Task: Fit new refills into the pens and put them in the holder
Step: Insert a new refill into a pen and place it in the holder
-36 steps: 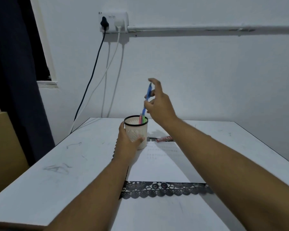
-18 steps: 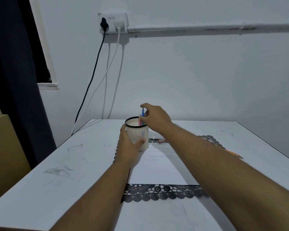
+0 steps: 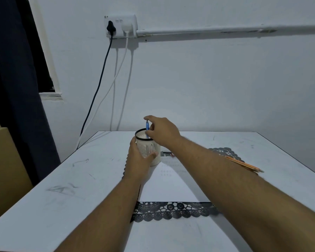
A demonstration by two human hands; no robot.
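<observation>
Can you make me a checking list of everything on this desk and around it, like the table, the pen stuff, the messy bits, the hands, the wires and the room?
Surface: white table with grey scuff marks; white paper sheet on a black lace-edged mat.
Job's things: white slotted plastic pen holder with a black rim, upright; blue pen standing in it.
Clutter: orange pencils on the right; small red-and-dark item behind the holder, too small to identify.
Hands: left hand grips the holder; right hand pinches the blue pen.
Cables: black cable and white cables hang from the wall socket.
Surroundings: pale wall, dark curtain, brown cabinet.
</observation>
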